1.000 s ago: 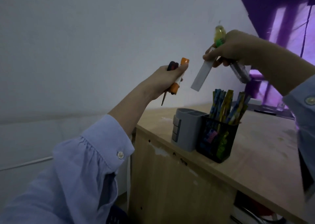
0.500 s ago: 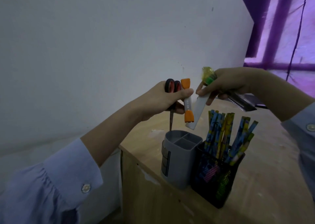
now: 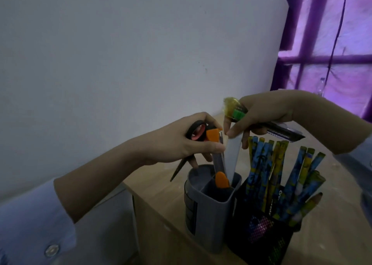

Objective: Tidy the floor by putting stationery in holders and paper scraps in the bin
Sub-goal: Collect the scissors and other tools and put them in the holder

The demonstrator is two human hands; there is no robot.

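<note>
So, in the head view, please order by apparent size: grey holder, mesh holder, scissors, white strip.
1. Mesh holder, though nearer the camera and cut off below.
2. Grey holder.
3. Scissors and white strip: both partly hidden, so unranked.

We have one view only, worn on the head: it looks forward and down, from close above and in front of the gray holder point(image 3: 211, 200), with the wall behind it and the window beyond its right.
</note>
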